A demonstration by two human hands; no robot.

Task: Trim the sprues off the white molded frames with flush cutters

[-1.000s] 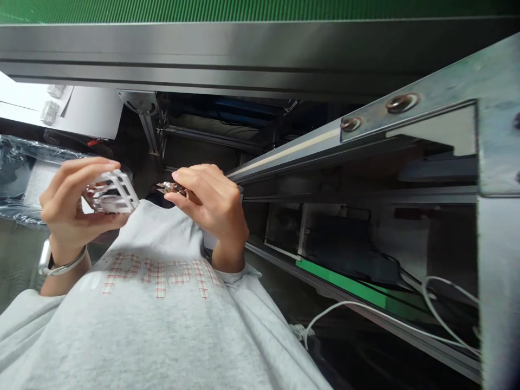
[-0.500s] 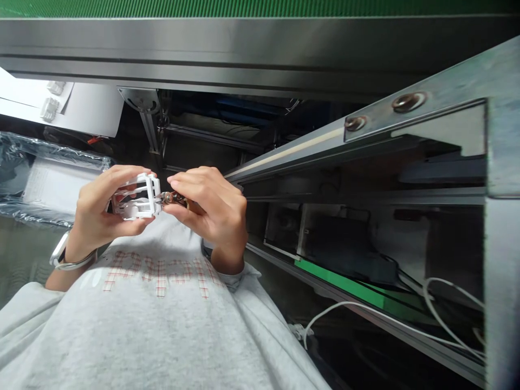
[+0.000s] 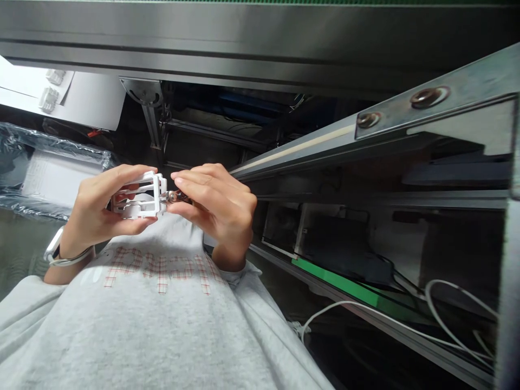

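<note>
My left hand grips a white plastic frame with open slots, fingers along its top and thumb under its lower edge. From the other side, my right hand is closed around a small pair of pliers or cutters; the exact kind is hard to tell. The tool's metal jaws meet the right edge of the frame. Its handles are mostly hidden inside my right palm. Both hands are held in front of my grey shirt.
A metal beam runs across the top, and a slanted rail lies to the right. White parts rest on a white surface at upper left. Below it stands a plastic-lined box. A white cable loops at lower right.
My right hand has shifted slightly right in view with the tool, whose jaws remain at the frame's edge. The frame is turned a little. The camera view has also shifted slightly.
</note>
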